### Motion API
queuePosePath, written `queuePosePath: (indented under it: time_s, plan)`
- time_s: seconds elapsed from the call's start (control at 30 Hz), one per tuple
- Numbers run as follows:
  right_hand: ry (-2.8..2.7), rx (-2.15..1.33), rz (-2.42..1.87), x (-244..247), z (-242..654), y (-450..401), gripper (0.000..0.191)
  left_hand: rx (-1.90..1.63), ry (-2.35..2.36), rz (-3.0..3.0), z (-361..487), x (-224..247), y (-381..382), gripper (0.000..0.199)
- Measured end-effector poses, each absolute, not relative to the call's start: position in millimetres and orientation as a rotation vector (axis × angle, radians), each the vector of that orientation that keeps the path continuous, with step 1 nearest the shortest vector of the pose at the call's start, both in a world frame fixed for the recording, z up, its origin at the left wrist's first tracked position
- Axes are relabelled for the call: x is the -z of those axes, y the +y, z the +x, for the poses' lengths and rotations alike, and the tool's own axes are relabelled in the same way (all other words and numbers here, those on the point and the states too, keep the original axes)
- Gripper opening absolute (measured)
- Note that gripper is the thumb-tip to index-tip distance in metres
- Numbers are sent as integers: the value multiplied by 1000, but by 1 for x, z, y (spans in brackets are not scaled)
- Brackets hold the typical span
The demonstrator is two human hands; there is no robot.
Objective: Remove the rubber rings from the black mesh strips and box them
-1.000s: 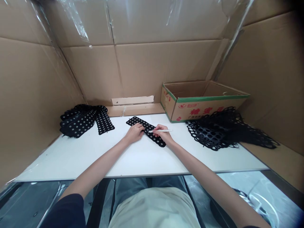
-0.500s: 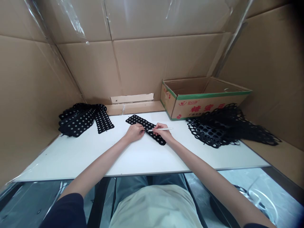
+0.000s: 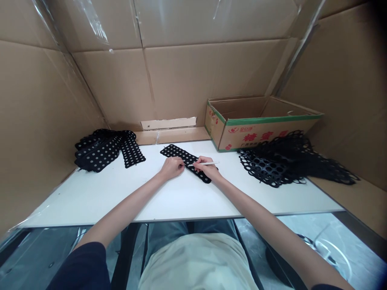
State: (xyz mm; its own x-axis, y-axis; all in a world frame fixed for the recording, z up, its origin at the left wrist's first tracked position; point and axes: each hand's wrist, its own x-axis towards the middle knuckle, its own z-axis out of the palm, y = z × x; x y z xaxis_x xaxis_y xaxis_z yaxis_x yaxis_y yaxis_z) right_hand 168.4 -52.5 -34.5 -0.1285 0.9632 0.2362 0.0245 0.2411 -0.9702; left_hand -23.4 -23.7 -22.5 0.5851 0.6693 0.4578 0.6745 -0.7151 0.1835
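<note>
A black perforated rubber strip (image 3: pixel 179 154) lies slantwise in the middle of the white table (image 3: pixel 90 201). My left hand (image 3: pixel 171 168) rests on the strip's near edge, its fingers closed and holding it down. My right hand (image 3: pixel 207 169) lies on the strip's other half, gripping a slim white pen (image 3: pixel 207 163). The pen's tip points left at the strip, close to my left fingertips. Part of the strip is hidden under both hands.
A stack of black dotted rubber strips (image 3: pixel 99 151) lies at the table's left. A tangled pile of black rubber mesh (image 3: pixel 272 169) lies at the right, in front of an open cardboard box (image 3: pixel 256 135). Cardboard walls surround the table at the back and sides.
The whole scene sits slightly higher in the view. My hands stay on the strip, and the white pen has shifted only slightly.
</note>
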Motion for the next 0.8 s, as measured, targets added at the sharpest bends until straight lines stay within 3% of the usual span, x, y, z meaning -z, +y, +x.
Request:
queuePosePath:
  time_s: [0.53,0.8]
  plan:
    - [-1569,-1007,-964,41,170,-52,20,819,-1190,-2754,-21,22,-24,13]
    - [-1362,-1125,-1011,31,162,-49,23,826,-1193,-2779,-22,19,-23,12]
